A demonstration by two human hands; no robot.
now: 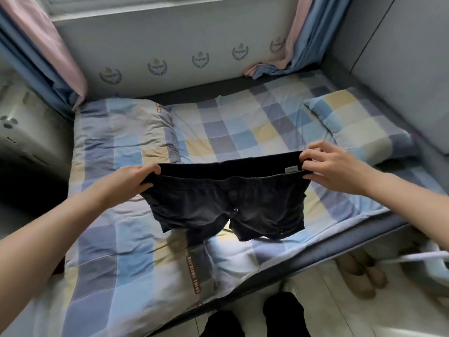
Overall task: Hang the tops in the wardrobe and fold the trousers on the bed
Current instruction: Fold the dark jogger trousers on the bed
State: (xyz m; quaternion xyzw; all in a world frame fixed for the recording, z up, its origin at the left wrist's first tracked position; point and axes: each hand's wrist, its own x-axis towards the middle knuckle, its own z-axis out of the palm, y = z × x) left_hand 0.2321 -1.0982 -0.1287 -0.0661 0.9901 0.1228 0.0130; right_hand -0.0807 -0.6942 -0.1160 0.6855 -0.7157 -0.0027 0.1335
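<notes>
2 hands hold dark shorts [226, 205] above the bed [136, 251]: left hand [131, 182] and right hand [332, 167] each pinch a waistband corner. Risk: uneven lowering could bunch the hanging legs, leaving a crooked fold.

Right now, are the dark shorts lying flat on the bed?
No: the left hand and right hand hold the dark shorts up by the waistband, legs hanging above the checked quilt.
</notes>
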